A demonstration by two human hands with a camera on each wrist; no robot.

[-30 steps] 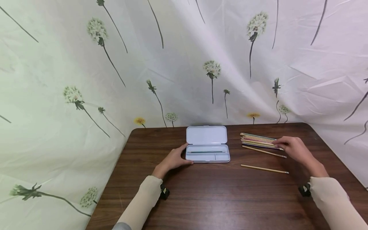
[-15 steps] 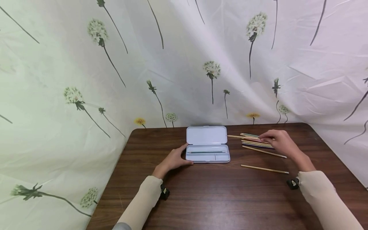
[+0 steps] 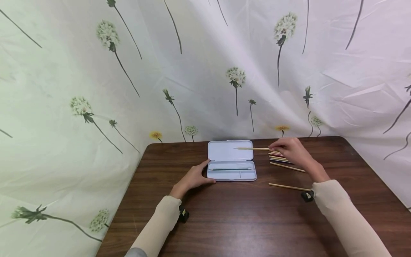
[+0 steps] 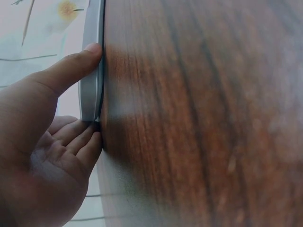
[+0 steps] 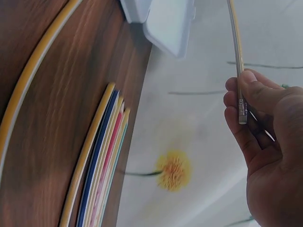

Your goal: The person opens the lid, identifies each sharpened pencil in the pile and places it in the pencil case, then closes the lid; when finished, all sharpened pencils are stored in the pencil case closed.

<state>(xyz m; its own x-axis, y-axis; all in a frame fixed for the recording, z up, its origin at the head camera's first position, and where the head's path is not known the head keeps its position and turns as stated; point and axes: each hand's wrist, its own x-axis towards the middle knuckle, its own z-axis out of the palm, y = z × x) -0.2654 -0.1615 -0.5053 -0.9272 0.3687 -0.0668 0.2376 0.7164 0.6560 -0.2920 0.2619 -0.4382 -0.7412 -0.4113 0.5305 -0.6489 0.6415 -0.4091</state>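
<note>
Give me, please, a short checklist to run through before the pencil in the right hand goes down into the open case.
1. Pencil pinched firmly by the right hand: ok.
2. Pencil case lid open: ok.
3. Left hand steadies the case's left end: ok.
4. Long compartment has room beside the green pencil already inside: ok, apparently.
5. Pencil lies parallel to the compartment: ok.
6. Pencil tip intact: cannot tell.
</note>
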